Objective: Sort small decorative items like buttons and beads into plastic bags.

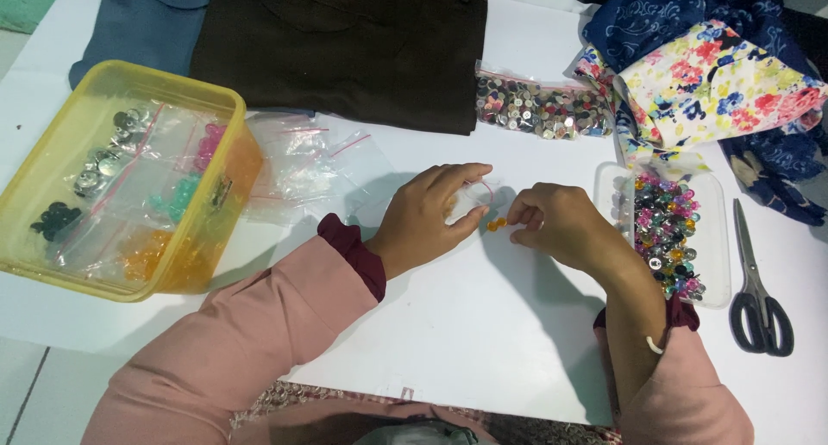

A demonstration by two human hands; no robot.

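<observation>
**Two hands meet over a pinch of orange beads**

The left hand (431, 216) lies curled on the white table (448, 341), its fingers bent over a small clear plastic zip bag with a pink seal strip (476, 193); the thumb and fingertips press the bag's mouth, so the hand is closed on it. Just beside it, the right hand (556, 225) is drawn into a narrow pinch, fingertips together. Between the two hands, touching or nearly touching the fingertips of both, sit a few small round orange beads (495, 225).

Such beads are likely light, hard and smooth, apt to roll or skip away on the bare table; a fingertip pinch from above, one or two at a time, looks the surest hold. The bag is thin, limp and slippery, best held at its stiff sealed edge.

Left of the left hand lie more empty clear bags (302, 165) and a yellow plastic tub (52, 152) of bagged buttons. Right of the right hand is a shallow clear tray (716, 238) of many-coloured faceted beads, and beyond it black-handled scissors (757, 298). Beyond the hands lies a full bag of mixed buttons (539, 107) and folded dark brown cloth (345, 40).

The bag's contents are hidden under the left fingers, and whether the right fingertips actually grip a bead cannot be made out.
</observation>
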